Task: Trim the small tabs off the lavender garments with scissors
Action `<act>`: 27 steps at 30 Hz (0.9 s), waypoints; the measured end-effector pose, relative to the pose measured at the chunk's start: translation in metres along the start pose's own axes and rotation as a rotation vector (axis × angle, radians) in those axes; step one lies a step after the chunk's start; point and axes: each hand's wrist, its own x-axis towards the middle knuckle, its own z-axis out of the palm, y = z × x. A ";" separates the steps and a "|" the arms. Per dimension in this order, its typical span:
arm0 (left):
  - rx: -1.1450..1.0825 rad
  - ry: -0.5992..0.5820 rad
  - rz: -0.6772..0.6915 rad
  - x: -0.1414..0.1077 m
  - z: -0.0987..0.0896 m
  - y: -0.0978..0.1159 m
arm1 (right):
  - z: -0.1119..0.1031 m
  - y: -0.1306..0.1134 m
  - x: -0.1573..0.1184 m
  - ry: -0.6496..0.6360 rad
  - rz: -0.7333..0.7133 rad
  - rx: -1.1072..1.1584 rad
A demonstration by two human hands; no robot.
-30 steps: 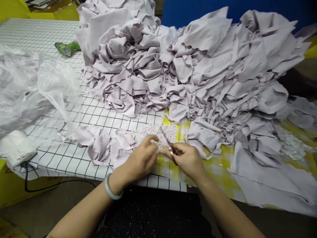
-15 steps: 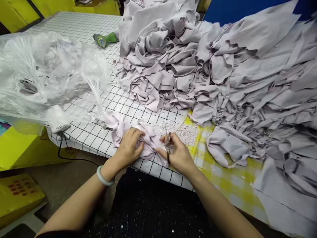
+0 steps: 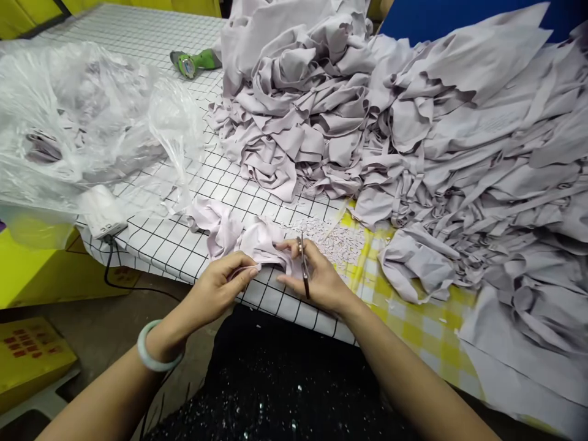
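Note:
A crumpled piece of pale lilac fabric (image 3: pixel 261 236) lies at the front of the table. My left hand (image 3: pixel 225 280) pinches an edge of it between thumb and fingers. Scissors (image 3: pixel 303 266) hang on the fingers of my right hand (image 3: pixel 319 278), their blades pointing up and away from me. The thumb and forefinger of that hand reach toward the same fabric; whether they touch it I cannot tell. Behind my right hand many tiny fabric snippets (image 3: pixel 337 239) lie scattered on the tabletop.
A large heap of lilac fabric pieces (image 3: pixel 312 116) spreads across the back and right. A clear plastic bag (image 3: pixel 105 110) covers the left side, near a white corded device (image 3: pixel 101 211). A green-handled tool (image 3: pixel 195 62) lies farther back. Yellow boxes (image 3: pixel 34 352) stand below.
My left hand has moved left and toward me, drawing out a fabric edge. My right hand has shifted slightly left, with the scissors turned more upright. The view has tilted a little.

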 end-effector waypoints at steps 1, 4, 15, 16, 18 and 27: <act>-0.079 -0.015 -0.065 0.000 -0.007 0.009 | 0.004 -0.004 0.003 -0.027 -0.048 0.011; -0.217 -0.034 -0.142 -0.005 -0.021 0.027 | 0.018 -0.017 0.023 -0.001 -0.103 0.074; -1.056 -0.003 -0.394 -0.010 -0.008 0.015 | 0.040 -0.042 0.060 0.297 -0.128 0.509; -1.039 0.017 -0.388 -0.009 -0.009 0.015 | 0.040 -0.040 0.059 0.293 -0.111 0.518; -0.991 -0.006 -0.402 -0.009 -0.011 0.017 | 0.039 -0.037 0.057 0.276 -0.072 0.532; -0.164 0.293 0.109 -0.004 -0.015 0.033 | 0.065 -0.047 0.029 0.051 0.144 0.760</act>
